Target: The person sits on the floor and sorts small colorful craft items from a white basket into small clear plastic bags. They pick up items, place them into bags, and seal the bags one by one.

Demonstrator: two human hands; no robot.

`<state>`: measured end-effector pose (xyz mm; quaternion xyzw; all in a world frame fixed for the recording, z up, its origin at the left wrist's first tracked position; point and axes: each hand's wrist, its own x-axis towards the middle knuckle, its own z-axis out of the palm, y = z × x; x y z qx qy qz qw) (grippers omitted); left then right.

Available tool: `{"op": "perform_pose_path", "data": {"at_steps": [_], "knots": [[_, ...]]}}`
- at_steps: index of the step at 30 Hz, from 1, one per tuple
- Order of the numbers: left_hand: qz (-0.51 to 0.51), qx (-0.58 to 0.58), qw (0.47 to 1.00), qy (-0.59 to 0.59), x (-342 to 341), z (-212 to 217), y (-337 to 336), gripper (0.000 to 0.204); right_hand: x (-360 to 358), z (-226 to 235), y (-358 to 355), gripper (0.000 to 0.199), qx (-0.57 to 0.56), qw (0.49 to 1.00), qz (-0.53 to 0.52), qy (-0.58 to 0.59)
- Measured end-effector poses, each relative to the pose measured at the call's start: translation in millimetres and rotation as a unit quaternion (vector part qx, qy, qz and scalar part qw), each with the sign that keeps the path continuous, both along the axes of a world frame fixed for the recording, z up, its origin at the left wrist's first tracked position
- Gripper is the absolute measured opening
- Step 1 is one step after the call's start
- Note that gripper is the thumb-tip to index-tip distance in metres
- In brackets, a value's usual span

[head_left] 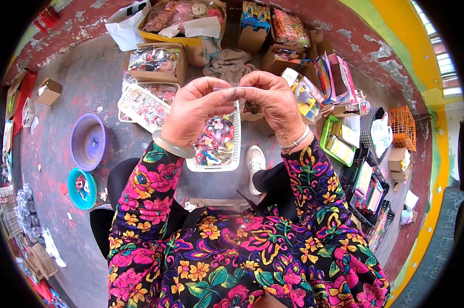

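Note:
My left hand [193, 105] and my right hand [273, 102] are raised together, their thumbs and fingertips meeting. Both pinch a small clear plastic piece [223, 88], perhaps a bag; the fingers cover most of it. A bracelet circles each wrist. Below the hands stands a white plastic basket [236, 149] filled with small colourful pieces [214, 138]. Another white basket [139, 105], also holding colourful packed items, sits beyond the left forearm.
On the floor at left are a purple basin [78, 141] and a turquoise basin [73, 187]. Cardboard boxes [178, 64] of packed goods line the far wall. At right stand a green tray [328, 136], an orange crate [401, 128] and black crates [363, 215].

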<state>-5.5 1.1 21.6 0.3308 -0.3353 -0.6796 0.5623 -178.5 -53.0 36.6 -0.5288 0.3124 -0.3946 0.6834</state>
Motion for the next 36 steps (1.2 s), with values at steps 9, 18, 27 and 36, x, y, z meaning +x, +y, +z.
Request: {"op": "perform_pose_path", "data": {"at_steps": [9, 18, 27, 36], "knots": [[0.02, -0.013, 0.996, -0.089, -3, 6, 4, 0.015, -2, 0, 0, 0.006, -0.014, 0.999, 0.027, -0.016], [0.067, -0.095, 0.99, -0.077, -7, 0, 10, 0.011, 2, 3, 4, 0.005, -0.071, 0.996, 0.043, -0.026], [0.037, -0.036, 0.991, -0.123, -8, -3, 4, 0.014, -3, -1, -1, 0.008, -0.057, 0.994, 0.014, 0.096], [0.064, -0.071, 0.966, -0.239, -7, -3, 6, 0.012, -5, -5, -1, 0.009, -0.047, 0.995, 0.037, 0.084]]}}
